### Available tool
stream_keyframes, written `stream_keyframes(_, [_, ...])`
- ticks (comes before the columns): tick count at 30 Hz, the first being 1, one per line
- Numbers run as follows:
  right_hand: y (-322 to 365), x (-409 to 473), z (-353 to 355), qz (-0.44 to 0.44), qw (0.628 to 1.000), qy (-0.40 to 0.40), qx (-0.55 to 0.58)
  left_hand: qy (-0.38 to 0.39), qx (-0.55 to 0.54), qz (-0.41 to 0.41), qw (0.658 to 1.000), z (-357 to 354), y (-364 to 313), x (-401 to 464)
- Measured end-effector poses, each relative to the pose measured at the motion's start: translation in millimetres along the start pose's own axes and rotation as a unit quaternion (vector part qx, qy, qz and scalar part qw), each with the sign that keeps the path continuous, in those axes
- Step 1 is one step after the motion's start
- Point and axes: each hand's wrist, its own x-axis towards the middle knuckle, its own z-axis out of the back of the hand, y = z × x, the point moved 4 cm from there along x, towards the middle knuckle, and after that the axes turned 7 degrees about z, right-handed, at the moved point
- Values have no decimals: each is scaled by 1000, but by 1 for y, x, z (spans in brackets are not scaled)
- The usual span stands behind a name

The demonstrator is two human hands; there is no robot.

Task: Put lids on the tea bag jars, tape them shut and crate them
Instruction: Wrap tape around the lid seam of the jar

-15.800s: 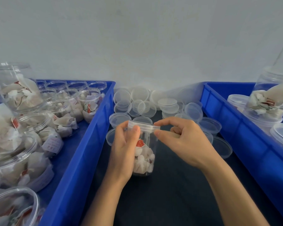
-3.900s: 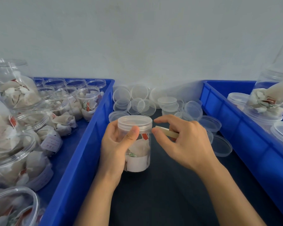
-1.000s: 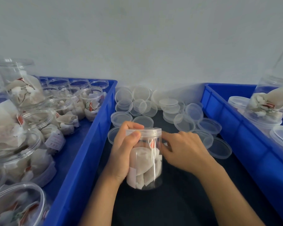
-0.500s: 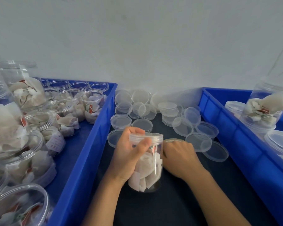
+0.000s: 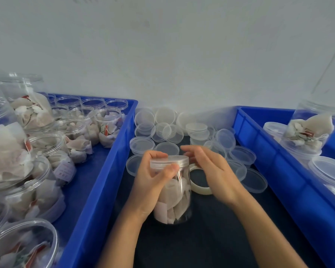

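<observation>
Jar lidded, tape next

Jar (image 5: pixel 172 194) stands upright on the tabletop (image 5: pixel 211 238), long axis vertical, lid (image 5: pixel 169 162) up. My left hand (image 5: pixel 153 182) grips it; my right hand (image 5: pixel 211 169) hovers loosely spread, holding nothing. I judge taping comes next: fetch the tape roll (image 5: pixel 200 180) just beside it

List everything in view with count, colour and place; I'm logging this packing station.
held jar: one, clear, lidded, centre
tape roll: one, pale, beside the held jar
loose lids: many, clear, behind the held jar
left crate: one, blue, holds open jars
right crate: one, blue, holds lidded jars
tabletop: dark, between the crates
wall: pale, behind
hands: left hand grips the held jar; right hand open over the tape roll
</observation>
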Motion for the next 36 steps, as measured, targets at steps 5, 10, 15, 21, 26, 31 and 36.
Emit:
stream_keyframes(5, [7, -19, -17, -7, 989, 18, 147, 14, -83, 26, 996, -5, -3, -4])
stream_keyframes(10, [8, -21, -28, 11, 990, -68, 119, 26, -84, 29, 996, -11, -1, -4])
stream_keyframes(15, [10, -23, -21, 19, 985, -78, 151, 19, -62, 14, 998, -15, 0, -3])
stream_keyframes(21, [7, -25, -15, 5, 976, -125, 179, -16, -77, 9, 997, -20, -3, -3])
stream_keyframes(26, [4, -24, -11, 4, 986, -119, 114, -20, -153, 67, 986, -26, -2, -3])
stream_keyframes(31, [10, -22, -4, -44, 993, -18, 107, -7, -143, 65, 988, -35, 0, -1])
stream_keyframes(36, [14, -25, 19, -62, 993, -37, 96, -4, -43, 28, 999, -46, 3, 3])
